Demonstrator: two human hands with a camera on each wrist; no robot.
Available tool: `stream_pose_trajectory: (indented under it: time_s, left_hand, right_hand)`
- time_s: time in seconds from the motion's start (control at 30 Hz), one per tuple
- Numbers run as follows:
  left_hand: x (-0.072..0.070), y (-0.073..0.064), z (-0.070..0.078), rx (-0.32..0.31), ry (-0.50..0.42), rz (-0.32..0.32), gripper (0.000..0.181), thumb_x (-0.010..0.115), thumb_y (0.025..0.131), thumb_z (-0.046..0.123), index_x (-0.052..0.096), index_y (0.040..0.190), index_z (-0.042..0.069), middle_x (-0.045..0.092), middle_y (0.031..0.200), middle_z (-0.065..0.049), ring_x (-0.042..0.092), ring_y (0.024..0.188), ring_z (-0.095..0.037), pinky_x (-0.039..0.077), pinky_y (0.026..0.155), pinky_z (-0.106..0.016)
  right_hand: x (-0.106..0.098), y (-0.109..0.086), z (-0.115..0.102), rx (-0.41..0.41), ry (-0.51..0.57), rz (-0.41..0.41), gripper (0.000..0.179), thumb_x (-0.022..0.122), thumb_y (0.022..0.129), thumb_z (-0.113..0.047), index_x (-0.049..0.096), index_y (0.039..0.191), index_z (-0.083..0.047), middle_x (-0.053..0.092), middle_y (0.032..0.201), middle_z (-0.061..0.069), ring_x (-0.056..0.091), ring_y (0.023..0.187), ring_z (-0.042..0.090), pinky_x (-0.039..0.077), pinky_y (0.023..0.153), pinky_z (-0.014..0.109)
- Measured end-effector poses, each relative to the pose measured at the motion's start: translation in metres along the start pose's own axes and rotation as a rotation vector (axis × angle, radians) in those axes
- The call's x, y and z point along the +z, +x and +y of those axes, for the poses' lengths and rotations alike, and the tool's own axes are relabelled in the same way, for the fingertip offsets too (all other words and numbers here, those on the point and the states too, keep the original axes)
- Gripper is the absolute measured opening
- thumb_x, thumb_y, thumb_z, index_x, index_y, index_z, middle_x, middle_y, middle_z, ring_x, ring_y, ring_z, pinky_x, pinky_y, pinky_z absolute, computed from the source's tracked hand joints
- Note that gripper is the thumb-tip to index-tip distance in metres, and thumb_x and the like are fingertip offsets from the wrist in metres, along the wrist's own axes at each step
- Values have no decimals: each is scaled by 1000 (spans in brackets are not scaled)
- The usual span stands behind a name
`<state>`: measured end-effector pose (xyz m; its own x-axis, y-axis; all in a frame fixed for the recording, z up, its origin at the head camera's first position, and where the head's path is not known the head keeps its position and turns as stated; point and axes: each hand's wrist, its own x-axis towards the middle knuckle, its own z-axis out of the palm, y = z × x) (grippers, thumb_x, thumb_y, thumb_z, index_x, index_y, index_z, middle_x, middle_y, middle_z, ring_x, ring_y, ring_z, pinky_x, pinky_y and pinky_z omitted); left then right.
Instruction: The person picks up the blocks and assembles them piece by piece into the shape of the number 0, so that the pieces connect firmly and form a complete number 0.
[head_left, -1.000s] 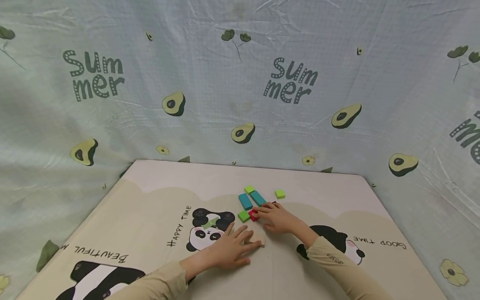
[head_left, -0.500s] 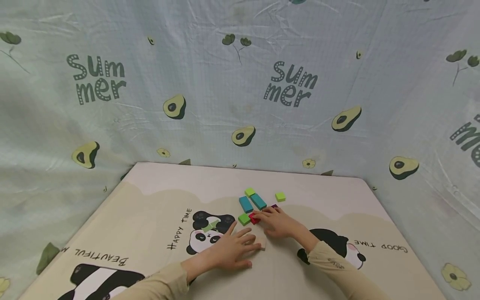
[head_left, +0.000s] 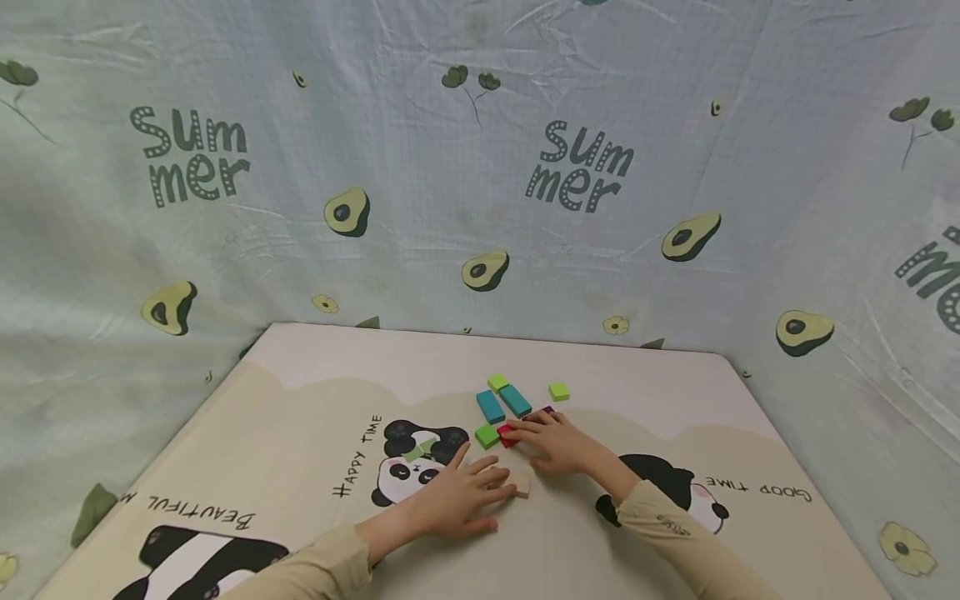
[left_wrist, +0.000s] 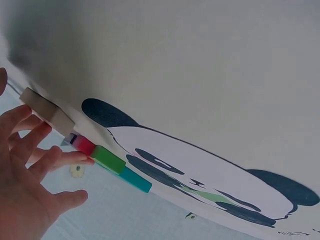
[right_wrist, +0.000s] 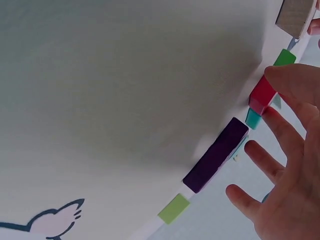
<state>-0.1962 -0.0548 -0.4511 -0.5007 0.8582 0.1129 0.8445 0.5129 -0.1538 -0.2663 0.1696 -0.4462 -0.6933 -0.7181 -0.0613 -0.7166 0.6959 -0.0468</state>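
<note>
My left hand (head_left: 457,498) lies low over the table with its fingers spread. Its fingertips reach the near side of a plain wooden block (left_wrist: 47,111), while the thumb stands apart from it. Ahead and to the right, my right hand (head_left: 558,443) pinches a red block (right_wrist: 262,95) between thumb and index finger; the other fingers stay stretched out. A green block (head_left: 487,436) sits right beside the red one. Under the right hand's fingers, a dark purple block (right_wrist: 216,156) is mostly hidden in the head view.
Two teal blocks, one (head_left: 491,407) beside the other (head_left: 515,400), lie beyond the hands. A light green block (head_left: 498,382) is at their far end, another light green block (head_left: 558,392) farther right. The panda-print table (head_left: 315,358) meets a hanging avocado-print cloth (head_left: 412,275) behind.
Both hands keep nearly the same places. The left fingers have drawn back slightly, so more of the wooden block shows. The head view has shifted a little.
</note>
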Motion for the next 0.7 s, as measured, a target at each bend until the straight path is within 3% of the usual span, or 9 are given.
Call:
stream_pose_trajectory:
  time_s: [0.3,0.47,0.7]
  left_hand:
    - [0,-1,0,7,-12,-6,49,44,88,48,45,131,25,46,135,1,38,128,-23,28,99,-59]
    - [0,-1,0,0,-27,-14,49,44,88,48,45,131,25,45,136,1,38,128,-23,27,99,-59]
    - [-1,-1,-1,2,-42,-18,48,45,88,47,45,131,26,46,135,1,38,128,-23,27,99,-59]
  right_hand:
    - [-3,-4,-1,-62,3,77,53,58,84,-19,41,133,-26,45,135,3,40,116,30,34,92,55]
    - [-1,3,-1,-79,-75,140,44,61,83,-23,50,125,-18,53,127,2,44,112,26,35,92,51]
    - [1,12,0,-94,-179,151,40,61,84,-20,53,122,-26,55,121,-3,45,110,20,39,89,44]
